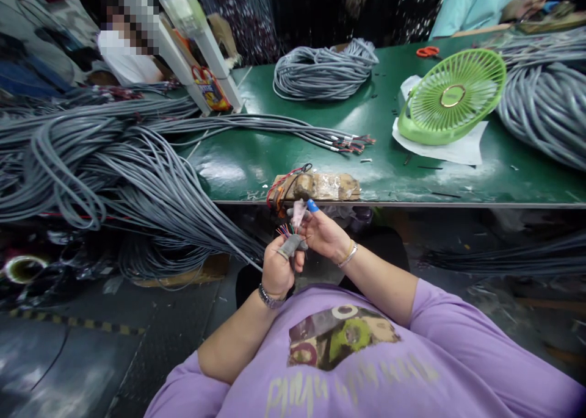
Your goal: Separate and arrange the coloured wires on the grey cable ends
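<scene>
My left hand (279, 270) is closed around the end of a grey cable, its thumb in a grey finger cover. Thin coloured wires (284, 229) fan out from that end, just above the thumb. My right hand (326, 236) is beside them, fingers curled in at the wires; blue tape wraps one fingertip and a whitish cover another. What its fingers pinch is too small to make out. Just beyond both hands, a wooden block fixture (336, 187) with red and black leads sits at the table edge.
A large heap of grey cables (151, 168) hangs over the table's left side. Cut cable ends (352, 143), a cable coil (320, 73), a green fan (451, 97) and orange-handled scissors (427, 52) lie on the green table (256, 155). A co-worker's sleeve (473, 6) is at the far right.
</scene>
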Motion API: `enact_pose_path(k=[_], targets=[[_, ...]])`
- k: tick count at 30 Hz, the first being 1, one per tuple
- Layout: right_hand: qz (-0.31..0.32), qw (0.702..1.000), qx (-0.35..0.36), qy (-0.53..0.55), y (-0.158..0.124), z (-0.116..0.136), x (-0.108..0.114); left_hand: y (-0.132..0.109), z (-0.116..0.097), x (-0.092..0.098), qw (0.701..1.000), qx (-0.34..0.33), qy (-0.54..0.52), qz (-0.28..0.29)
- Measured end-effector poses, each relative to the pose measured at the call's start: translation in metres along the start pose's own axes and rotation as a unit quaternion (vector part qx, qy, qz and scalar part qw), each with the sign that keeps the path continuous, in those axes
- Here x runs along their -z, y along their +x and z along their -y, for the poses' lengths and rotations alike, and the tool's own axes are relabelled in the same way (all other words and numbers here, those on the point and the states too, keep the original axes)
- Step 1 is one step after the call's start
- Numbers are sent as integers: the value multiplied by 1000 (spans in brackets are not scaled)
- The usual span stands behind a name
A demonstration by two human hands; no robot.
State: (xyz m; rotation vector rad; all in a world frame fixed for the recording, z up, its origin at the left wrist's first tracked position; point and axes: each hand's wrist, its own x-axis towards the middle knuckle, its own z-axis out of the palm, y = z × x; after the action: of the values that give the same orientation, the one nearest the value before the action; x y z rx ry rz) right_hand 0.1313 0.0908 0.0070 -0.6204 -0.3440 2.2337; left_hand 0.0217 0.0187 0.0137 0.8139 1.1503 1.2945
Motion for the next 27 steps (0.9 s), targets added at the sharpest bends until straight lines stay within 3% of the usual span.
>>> enact_pose_path(k=[5,12,15,19,21,25,27], targets=[[8,1000,-16,-13,-4,3,1,-8,0,2,1000,1,-3,4],[-11,997,19,-77,-3,5,-2,-12,4,4,997,-65,13,-30],[-32,989,85,-114,-1,-2,1,-10,6,8,991,-111,50,-53],[-80,958,217,-168,0,-11,4,-7,10,15,981,-145,115,-58],[-65,967,195,-154,2,-12,3,-5,12,19,974,-161,150,-53],[-2,994,74,-78,6,-9,1,0,11,23,951,-202,227,-62],[-3,997,64,-48,9,-8,1,2,9,23,938,-218,260,-67]])
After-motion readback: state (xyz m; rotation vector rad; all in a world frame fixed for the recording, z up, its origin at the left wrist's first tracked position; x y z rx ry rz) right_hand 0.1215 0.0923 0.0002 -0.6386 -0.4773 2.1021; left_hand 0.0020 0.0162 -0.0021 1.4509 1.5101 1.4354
